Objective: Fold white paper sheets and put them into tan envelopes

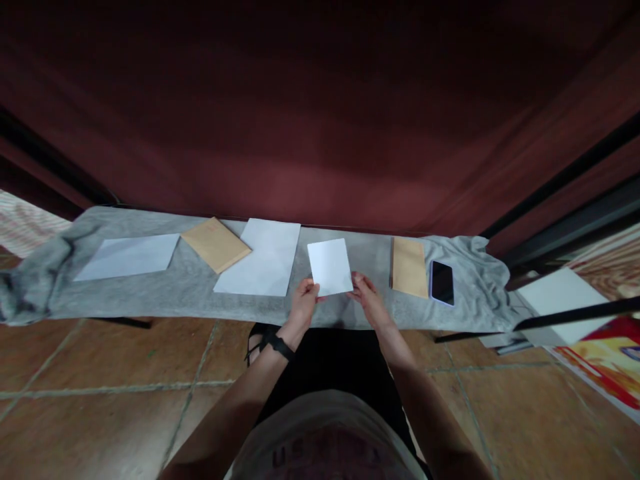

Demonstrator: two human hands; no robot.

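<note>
Between my two hands is a small white sheet of paper (331, 268), roughly square, lifted above a grey cloth. My left hand (304, 298) pinches its lower left corner, thumb on top. At the lower right corner, my right hand (367, 295) grips the edge with its fingers. Just left lies a larger white sheet (273, 257), partly under a brown envelope (214, 243). To the right of my right hand is a second brown envelope (410, 267), apparently on top of a stack, beside a phone (443, 283) with a dark screen.
The grey cloth (200, 303) covers a long narrow surface against a dark red panel (320, 133). Another white sheet (130, 257) lies at the far left. A white box-like object (565, 300) and a colourful package (607, 360) are at the right, beyond a black bar.
</note>
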